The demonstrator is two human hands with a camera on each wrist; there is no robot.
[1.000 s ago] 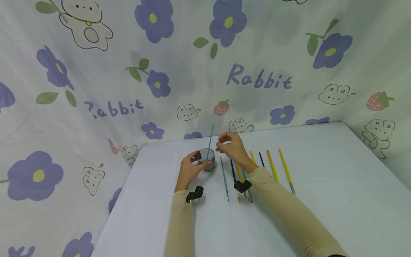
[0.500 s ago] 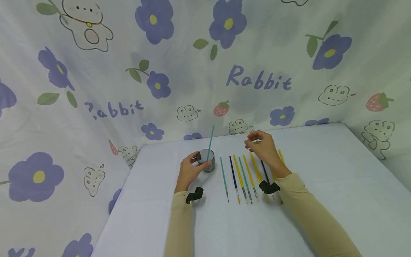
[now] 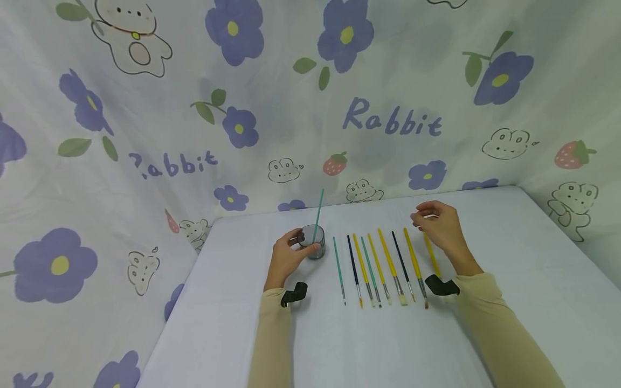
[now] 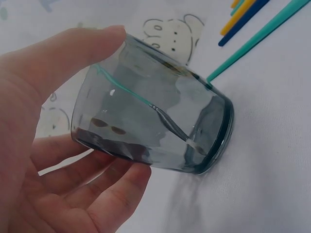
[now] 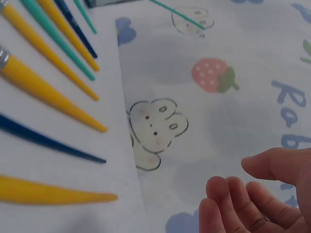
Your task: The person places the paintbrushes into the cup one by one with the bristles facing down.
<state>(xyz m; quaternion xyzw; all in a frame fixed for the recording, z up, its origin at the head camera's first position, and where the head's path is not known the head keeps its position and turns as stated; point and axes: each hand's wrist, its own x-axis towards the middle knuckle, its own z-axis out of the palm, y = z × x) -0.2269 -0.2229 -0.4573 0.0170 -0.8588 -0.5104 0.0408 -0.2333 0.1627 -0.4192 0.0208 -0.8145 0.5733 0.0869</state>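
My left hand (image 3: pixel 285 258) grips a clear grey glass tumbler (image 4: pixel 146 111), its thumb on one side and its fingers on the other. One teal paintbrush (image 3: pixel 318 213) leans inside the glass, bristles down near the bottom, handle sticking out above the rim. Over at the right end of a row of paintbrushes, my right hand (image 3: pixel 442 226) hovers with relaxed, slightly bent fingers and holds nothing. Thumb and fingertips stand apart in the right wrist view. Below it lies the rightmost yellow paintbrush (image 3: pixel 430 253), partly hidden by the hand and wrist.
Several paintbrushes lie side by side, bristles toward me: a teal brush (image 3: pixel 338 269) nearest the glass, dark blue ones such as this brush (image 3: pixel 402 261), and yellow ones such as this wide brush (image 3: pixel 390 258). A patterned curtain (image 3: pixel 291 118) hangs behind the white table (image 3: pixel 218 323).
My right hand has moved from beside the glass rightward across the row to its right end, uncovering the brushes it passed. The left hand and the glass have stayed in place.
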